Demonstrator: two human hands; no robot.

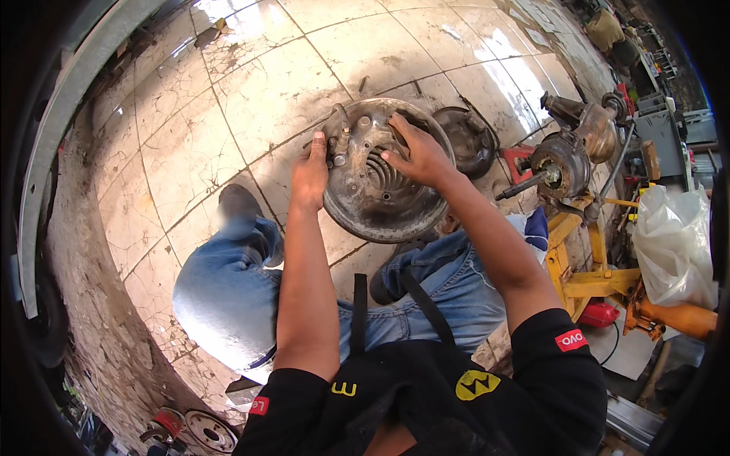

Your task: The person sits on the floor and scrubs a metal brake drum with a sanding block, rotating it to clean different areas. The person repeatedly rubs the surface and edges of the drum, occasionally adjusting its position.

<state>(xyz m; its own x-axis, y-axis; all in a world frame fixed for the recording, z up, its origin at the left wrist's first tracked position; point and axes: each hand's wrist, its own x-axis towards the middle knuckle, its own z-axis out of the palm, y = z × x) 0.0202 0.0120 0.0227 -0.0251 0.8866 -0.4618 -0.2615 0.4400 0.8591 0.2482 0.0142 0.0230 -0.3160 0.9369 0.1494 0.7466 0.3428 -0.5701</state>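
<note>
Between my knees, above the tiled floor, is a round, worn drum brake backing plate (369, 209), its face tilted up toward me. My left hand (310, 178) holds its left edge, thumb upright beside a small bolted fitting and the other fingers mostly hidden. Across the plate's right side lies my right hand (424, 158), thumb at the centre hole and index finger stretched to the far rim; its other fingers are partly out of sight. Through the centre hole shows a coil spring (384, 171); whether it is attached to the plate, I cannot tell.
Just beyond the plate, a second dark round part (465, 140) rests on the tiles (266, 68). To the right, a greasy axle assembly (563, 163) sits by a yellow stand (566, 254). A clear plastic bag (673, 243) hangs nearby. A flanged metal disc (209, 433) lies lower left.
</note>
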